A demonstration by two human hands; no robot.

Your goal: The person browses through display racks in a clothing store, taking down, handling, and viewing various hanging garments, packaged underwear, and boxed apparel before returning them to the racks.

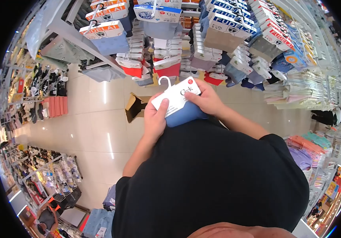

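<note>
In front of my body I hold a packaged blue garment point(187, 116), likely underwear, fixed to a white card header point(177, 96) with a white plastic hook on top. My left hand point(155, 120) is closed on the card's left end, its thumb lying on the front. The right hand point(210, 101) grips the right end near the printed logo, thumb on the front and fingers behind. The card is tilted, its right end higher. Beyond my hands hang rows of similar carded garments point(166, 65), some of them red.
An open cardboard box point(133, 109) stands on the tiled floor point(93, 123) just left of my hands. Display racks with packs marked FUDELAI point(106, 29) rise ahead. More hanging goods point(293, 93) line the right. At the lower left another person point(47, 217) is near a display.
</note>
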